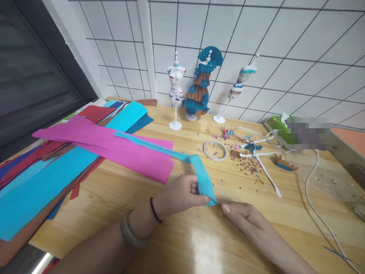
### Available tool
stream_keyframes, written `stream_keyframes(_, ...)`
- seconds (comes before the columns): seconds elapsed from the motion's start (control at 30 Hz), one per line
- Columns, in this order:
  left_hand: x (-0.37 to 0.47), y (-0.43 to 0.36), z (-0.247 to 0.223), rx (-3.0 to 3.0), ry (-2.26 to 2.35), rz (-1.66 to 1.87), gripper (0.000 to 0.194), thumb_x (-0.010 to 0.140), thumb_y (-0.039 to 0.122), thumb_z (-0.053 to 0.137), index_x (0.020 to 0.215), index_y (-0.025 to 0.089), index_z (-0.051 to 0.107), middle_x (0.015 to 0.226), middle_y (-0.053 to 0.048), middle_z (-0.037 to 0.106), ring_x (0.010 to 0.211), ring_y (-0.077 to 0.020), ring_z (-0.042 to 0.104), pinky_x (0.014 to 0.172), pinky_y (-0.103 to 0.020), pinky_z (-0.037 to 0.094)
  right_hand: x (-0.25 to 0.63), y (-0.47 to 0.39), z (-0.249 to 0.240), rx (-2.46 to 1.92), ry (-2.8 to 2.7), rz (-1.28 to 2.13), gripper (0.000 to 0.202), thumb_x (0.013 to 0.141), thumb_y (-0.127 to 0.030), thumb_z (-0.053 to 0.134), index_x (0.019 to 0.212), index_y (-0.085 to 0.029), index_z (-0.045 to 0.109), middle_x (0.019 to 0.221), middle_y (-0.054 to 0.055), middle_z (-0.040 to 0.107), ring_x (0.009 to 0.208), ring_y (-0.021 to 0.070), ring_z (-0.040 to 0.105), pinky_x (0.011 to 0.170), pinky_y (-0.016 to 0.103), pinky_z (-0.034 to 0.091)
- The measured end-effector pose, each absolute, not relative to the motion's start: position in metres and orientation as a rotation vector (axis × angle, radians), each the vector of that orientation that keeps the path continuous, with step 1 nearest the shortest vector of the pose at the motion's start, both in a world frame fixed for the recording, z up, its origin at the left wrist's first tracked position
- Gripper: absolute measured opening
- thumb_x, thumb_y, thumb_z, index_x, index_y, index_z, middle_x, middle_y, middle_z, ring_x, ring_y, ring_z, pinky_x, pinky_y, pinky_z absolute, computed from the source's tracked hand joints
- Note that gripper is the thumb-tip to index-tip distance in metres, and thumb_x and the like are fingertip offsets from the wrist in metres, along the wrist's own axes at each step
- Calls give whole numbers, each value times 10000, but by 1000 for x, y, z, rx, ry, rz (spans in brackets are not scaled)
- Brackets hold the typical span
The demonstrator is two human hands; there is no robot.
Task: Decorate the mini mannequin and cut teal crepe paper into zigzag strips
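A light blue crepe paper strip (203,177) runs from the pink paper on the left to the middle of the table, where it folds down toward me. My left hand (181,194) pinches its lower end between thumb and fingers. Just right of that, my right hand (245,219) is closed at the strip's pointed tip, with thumb and fingers together on something thin and dark, too small to name. Under the strip's far end lies the pink crepe paper (114,146).
Colored paper sheets (54,179) are piled at the left. Behind stand a bare-looking mannequin (176,83), a dressed one (201,87) and a tilted one (241,82). A tape roll (215,150), paper scraps (248,163) and a white cable (309,198) lie rightward.
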State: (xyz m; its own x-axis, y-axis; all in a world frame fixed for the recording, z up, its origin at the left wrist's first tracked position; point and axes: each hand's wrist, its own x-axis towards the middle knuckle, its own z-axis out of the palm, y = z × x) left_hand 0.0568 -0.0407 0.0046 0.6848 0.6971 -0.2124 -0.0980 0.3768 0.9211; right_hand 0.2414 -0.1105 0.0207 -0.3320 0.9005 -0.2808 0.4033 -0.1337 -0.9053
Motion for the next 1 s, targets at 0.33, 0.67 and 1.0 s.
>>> stream_keyframes(0.33, 57, -39, 7, 1054, 654, 543, 166, 591, 112, 688, 729, 142, 602, 742, -6, 659, 714, -122, 600, 728, -260, 454, 244, -110, 17, -1447, -1738, 1457, 388, 914, -422, 373, 667, -185, 557, 697, -5, 545, 676, 153, 463, 644, 244, 385)
stream_keyframes(0.67, 55, -38, 4, 1041, 665, 544, 201, 599, 130, 706, 778, 131, 614, 814, -48, 677, 767, -145, 618, 761, -289, 466, 244, -109, 23, -1395, -1760, 1474, 363, 912, -403, 392, 894, -214, 701, 877, 35, 676, 840, 226, 565, 867, 336, 398)
stream_keyframes(1.0, 55, -36, 4, 1033, 669, 557, 198, 596, 126, 708, 772, 130, 618, 800, -46, 680, 750, -140, 625, 736, -276, 474, 246, -110, 21, -1393, -1773, 1437, 337, 907, -374, 432, 1153, -267, 635, 1057, 38, 678, 978, 254, 570, 925, 345, 385)
